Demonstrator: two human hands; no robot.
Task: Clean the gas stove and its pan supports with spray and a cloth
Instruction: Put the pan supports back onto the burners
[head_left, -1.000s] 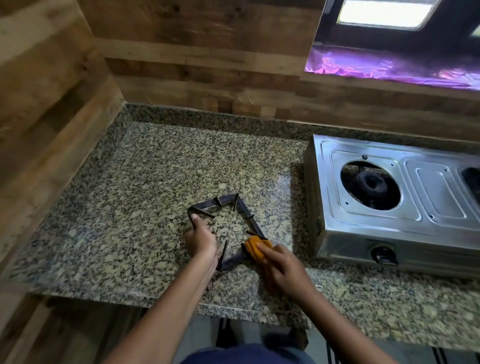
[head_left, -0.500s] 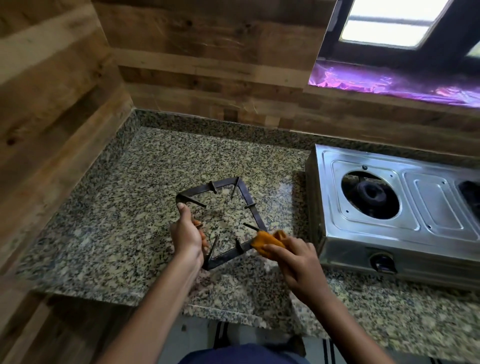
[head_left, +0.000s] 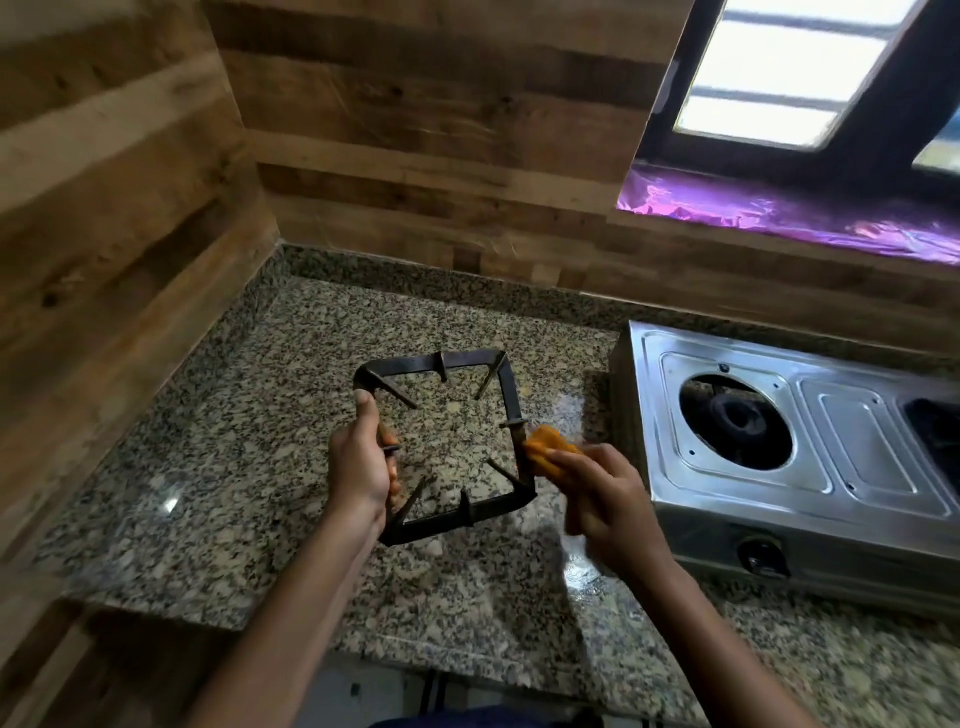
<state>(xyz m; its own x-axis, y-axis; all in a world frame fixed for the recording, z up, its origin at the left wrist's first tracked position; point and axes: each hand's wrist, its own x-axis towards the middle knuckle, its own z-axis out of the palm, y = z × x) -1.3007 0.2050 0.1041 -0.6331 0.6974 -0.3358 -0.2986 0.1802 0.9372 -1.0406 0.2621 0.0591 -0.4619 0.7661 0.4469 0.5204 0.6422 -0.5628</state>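
The fingers (head_left: 388, 470) of my left hand (head_left: 358, 467) are curled round the left bar of the pan support (head_left: 431, 364), and the thumb lies along the bar toward the far corner. It is a firm, closed hold. The fingers (head_left: 569, 460) of my right hand (head_left: 605, 501) are bent and pinch a small orange cloth (head_left: 545, 449), bunched into a pad, which touches the right bar of the support beside one inner prong. This hand is a little blurred, so I cannot tell how its lower fingers lie.

The support is a dark square frame with prongs pointing inward. It is off the gas stove (head_left: 862, 436), over the granite countertop (head_left: 208, 467) to the left of it. It looks tilted, and I cannot tell if its near corner rests on the stone.

To do this step well, I think the left hand should brace the frame so that it does not twist when the cloth pushes. I would wrap the cloth around the bar and rub along its length, then work round the root of each prong, where grease probably collects. The prong tips may catch the cloth, so short strokes seem safer there. After that I would turn the frame to bring the next bar to the right hand. The stove's left burner (head_left: 735, 421) stands open and bare. No spray bottle is in view.

I can read no writing. The steel top is plain, the knob (head_left: 763, 558) on the near face shows no mark that I can make out, and the cloth carries no label.
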